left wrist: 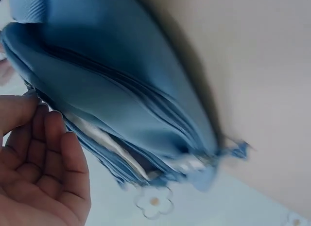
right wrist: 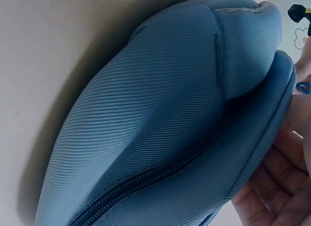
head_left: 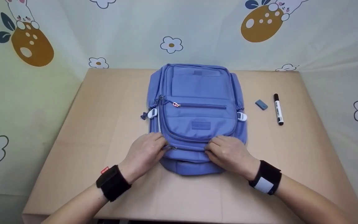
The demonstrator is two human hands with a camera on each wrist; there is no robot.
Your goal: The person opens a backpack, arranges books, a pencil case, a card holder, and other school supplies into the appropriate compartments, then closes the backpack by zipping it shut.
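A blue backpack (head_left: 200, 88) lies front side up on the table, its bottom toward me. My left hand (head_left: 146, 152) is at its lower left, thumb and fingertips pinching at the left end of the lower pocket zipper (head_left: 191, 149), right by the slider (head_left: 173, 147). In the left wrist view the thumb (left wrist: 17, 109) meets the index fingertip at the pocket edge. My right hand (head_left: 230, 152) pinches the fabric near the zipper's right part. From the right wrist view, its thumb lies on the pocket edge (right wrist: 260, 138), the fingers behind it.
Right of the backpack lie a small blue-grey eraser-like block (head_left: 261, 105) and a black-and-white marker (head_left: 278, 109). White buckles (head_left: 242, 116) and a dark bow charm (head_left: 144, 115) stick out at the backpack's sides. A patterned curtain (head_left: 129, 34) surrounds the cardboard-coloured table (head_left: 104, 102).
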